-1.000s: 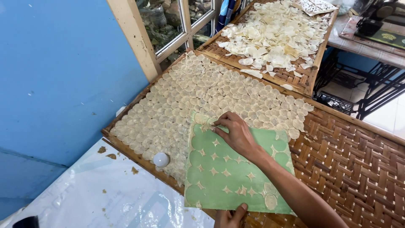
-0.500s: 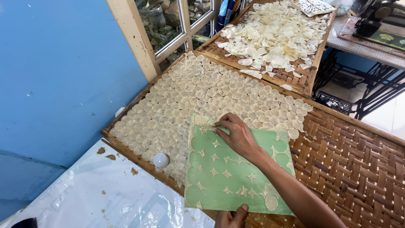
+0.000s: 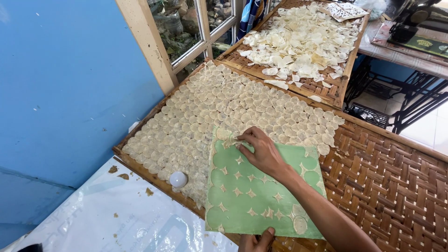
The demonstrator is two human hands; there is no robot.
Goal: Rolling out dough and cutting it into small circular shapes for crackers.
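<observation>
A green sheet (image 3: 252, 200) with pale star-shaped gaps lies on a woven bamboo tray (image 3: 387, 186). It overlaps a field of thin, pale, translucent discs (image 3: 224, 107) laid out edge to edge. My right hand (image 3: 263, 151) rests on the sheet's upper left part, and its fingertips pinch a pale disc at that corner. My left hand (image 3: 255, 242) shows only partly at the bottom edge, with its thumb and fingers gripping the sheet's near edge. A few discs still cling to the sheet near its lower right corner.
A small white ball (image 3: 178, 179) sits on the tray's near-left rim. A second bamboo tray (image 3: 336, 95) heaped with curled white chips stands behind. To the left are a blue wall (image 3: 60, 84), a window frame (image 3: 144, 37) and clear plastic sheeting (image 3: 116, 219). A metal-legged table (image 3: 410, 60) stands at right.
My right hand has slid a little nearer along the sheet's top left corner and its fingers have closed on a disc. The left hand and the sheet stay put.
</observation>
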